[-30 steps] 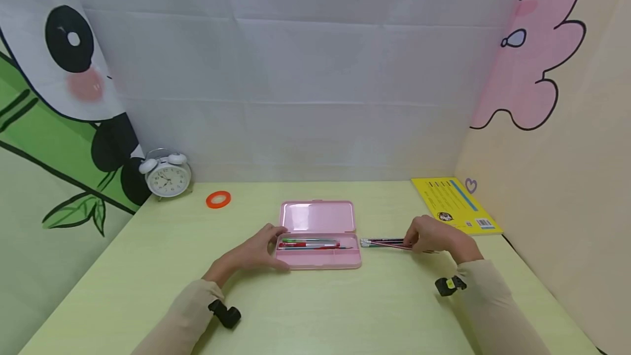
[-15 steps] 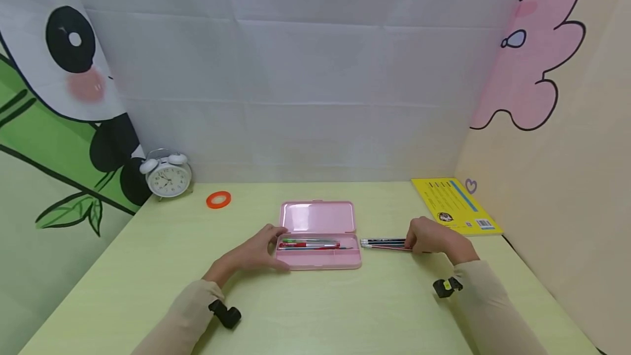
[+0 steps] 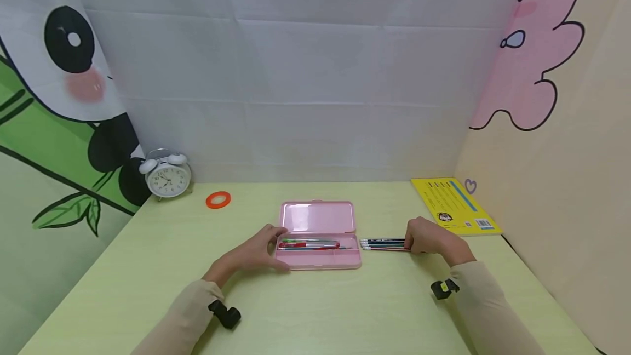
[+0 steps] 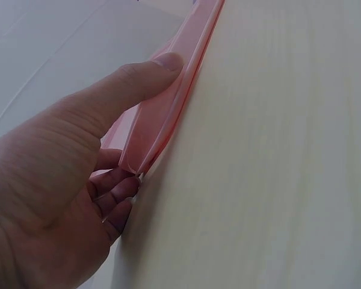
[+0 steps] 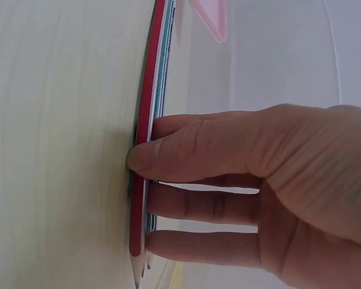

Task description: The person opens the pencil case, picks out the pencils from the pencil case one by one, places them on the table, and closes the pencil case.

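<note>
An open pink pencil case (image 3: pixel 300 259) lies on the table with its lid raised at the back. My left hand (image 3: pixel 256 246) grips its left end; in the left wrist view the thumb (image 4: pixel 168 62) presses the front wall and the other fingers curl at the end. Several pens (image 3: pixel 308 244) lie in the case's back compartment. Right of the case, my right hand (image 3: pixel 431 237) holds a bundle of pencils (image 3: pixel 382 244), their ends beside the case. In the right wrist view the thumb lies over a red pencil (image 5: pixel 147 90), sharpened tip toward the wrist side, with fingers behind the bundle.
A white alarm clock (image 3: pixel 169 178) stands at the back left, with an orange tape ring (image 3: pixel 218 199) beside it. A yellow book (image 3: pixel 455 204) lies at the back right, just beyond my right hand. A white sheet (image 3: pixel 305 70) hangs behind the table.
The red pencil, slanted across the others before, now lies parallel with them at the front of the bundle. My right hand has shifted slightly. My left hand stays on the case.
</note>
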Tool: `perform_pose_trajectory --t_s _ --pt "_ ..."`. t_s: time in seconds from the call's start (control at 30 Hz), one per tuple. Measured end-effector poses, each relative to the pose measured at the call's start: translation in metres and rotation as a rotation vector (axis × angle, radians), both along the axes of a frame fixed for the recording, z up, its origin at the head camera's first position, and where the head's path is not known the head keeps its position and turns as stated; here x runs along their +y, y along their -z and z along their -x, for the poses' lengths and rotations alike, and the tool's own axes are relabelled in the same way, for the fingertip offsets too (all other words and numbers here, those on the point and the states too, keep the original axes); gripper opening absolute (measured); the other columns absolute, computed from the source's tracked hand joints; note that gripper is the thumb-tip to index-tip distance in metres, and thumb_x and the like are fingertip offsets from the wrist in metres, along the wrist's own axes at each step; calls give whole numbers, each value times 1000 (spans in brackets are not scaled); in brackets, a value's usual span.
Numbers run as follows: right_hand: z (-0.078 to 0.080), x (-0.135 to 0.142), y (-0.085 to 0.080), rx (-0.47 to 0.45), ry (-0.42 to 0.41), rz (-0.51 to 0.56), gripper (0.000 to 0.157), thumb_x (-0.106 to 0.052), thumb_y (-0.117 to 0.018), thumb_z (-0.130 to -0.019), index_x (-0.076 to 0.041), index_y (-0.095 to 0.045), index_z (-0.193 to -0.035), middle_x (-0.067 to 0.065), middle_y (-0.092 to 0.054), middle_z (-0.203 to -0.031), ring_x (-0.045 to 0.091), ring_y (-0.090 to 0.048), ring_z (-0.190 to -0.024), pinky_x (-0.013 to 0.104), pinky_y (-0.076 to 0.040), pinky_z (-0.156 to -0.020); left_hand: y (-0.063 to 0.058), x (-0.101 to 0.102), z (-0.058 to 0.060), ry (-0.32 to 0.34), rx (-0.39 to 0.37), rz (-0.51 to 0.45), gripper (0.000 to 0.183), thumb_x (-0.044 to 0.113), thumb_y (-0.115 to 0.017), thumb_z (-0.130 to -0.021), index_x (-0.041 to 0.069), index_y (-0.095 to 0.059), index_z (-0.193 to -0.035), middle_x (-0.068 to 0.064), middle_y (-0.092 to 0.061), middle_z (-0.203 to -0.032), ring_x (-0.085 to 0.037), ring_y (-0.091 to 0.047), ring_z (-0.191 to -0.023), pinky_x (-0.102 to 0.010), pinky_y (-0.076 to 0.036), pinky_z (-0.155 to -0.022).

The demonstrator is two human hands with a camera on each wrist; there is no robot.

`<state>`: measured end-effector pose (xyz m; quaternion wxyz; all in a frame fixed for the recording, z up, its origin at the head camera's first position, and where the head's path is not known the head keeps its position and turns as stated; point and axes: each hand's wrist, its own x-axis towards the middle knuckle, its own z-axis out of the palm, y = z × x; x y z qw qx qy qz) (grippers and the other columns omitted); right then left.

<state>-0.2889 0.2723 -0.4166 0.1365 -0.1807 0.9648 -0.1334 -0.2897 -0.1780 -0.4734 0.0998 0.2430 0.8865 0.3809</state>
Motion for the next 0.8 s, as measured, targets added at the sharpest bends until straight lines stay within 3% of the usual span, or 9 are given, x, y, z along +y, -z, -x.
perform_pose_trajectory --t_s 0.4,0.8 --pt "0 -3 0 50 -16 -20 20 8 -72 -82 -9 -80 -91 2 -68 -88 19 -55 -77 33 -53 -72 0 0 0 4 6 3 95 43 -91 -69 6 -46 -144 -3 -46 -121 -23 -46 -117 -49 -38 -103" --pt "-1 -5 -1 87 6 -27 17 4 -73 -84 -13 -74 -83 -3 -61 -76 19 -53 -74 33 -50 -71 0 0 0 2 9 12 95 44 -91 -69 6 -46 -144 -4 -46 -120 -23 -46 -115 -48 -39 -102"
